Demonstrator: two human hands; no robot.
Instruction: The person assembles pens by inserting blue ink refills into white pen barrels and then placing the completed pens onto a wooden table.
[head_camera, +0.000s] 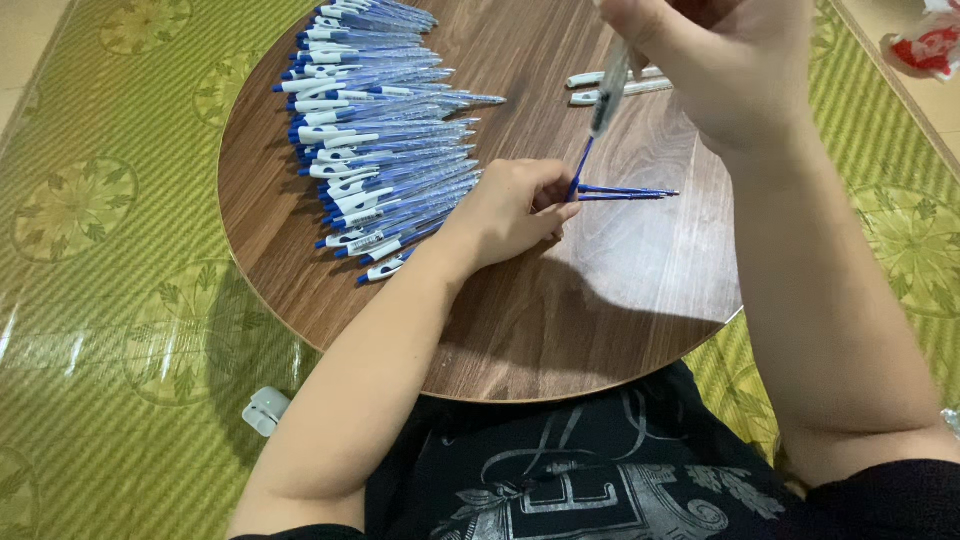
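Pen parts are handled by two bare hands over a round, dark wood-grain table (620, 300).

At the table's left part, a long fanned heap of finished blue-and-white plastic pens (375, 130) is laid, seemingly to keep it out of the working space. Just right of the heap, near the table's middle, the left hand (510, 212) is closed on thin blue refills (625, 191), their free ends resting on the wood. Above the table's far right, a clear pen barrel (608, 95) is pinched by the right hand (720, 60) and tilted down over one refill, apparently so the two align. Behind it, two white-tipped barrels (618, 85) are left lying.
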